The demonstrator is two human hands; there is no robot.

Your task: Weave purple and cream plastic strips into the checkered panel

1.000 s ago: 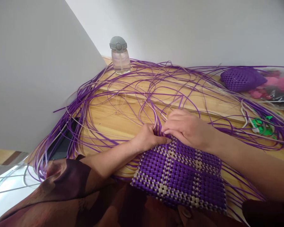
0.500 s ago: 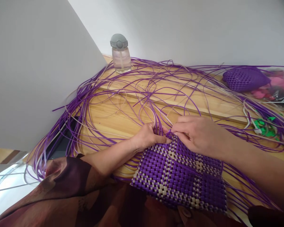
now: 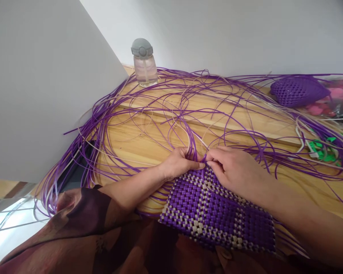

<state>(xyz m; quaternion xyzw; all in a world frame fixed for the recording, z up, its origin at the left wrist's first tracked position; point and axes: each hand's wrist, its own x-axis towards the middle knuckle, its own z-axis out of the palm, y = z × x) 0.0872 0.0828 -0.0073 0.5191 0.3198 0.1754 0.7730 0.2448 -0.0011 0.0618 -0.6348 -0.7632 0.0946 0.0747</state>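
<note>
A woven panel (image 3: pixel 217 213) of purple and cream plastic cord lies at the table's near edge against my body, with loose strands running out from its edges. My left hand (image 3: pixel 181 163) is closed at its far edge, thumb pressed down near the working spot and several upright purple and cream strands (image 3: pixel 191 142) passing between the fingers. Right beside it, my right hand (image 3: pixel 227 165) pinches a purple strand (image 3: pixel 204 156) at the same edge. The fingertips of both hands nearly meet there. Exactly how the strand loops under them is hidden.
Long loose purple and cream strands (image 3: pixel 100 114) spread over the wooden table (image 3: pixel 128 148). At the back stands a bottle with a grey lid (image 3: pixel 145 66). To the right lie a purple netted bundle (image 3: pixel 298 91), pink pieces (image 3: pixel 340 95) and green pieces (image 3: pixel 322 148). Walls border the table.
My right hand has shifted slightly down, still pinching at the panel's edge. Loose strands to the right of it have moved into new curves. My left hand stays nearly in place.
</note>
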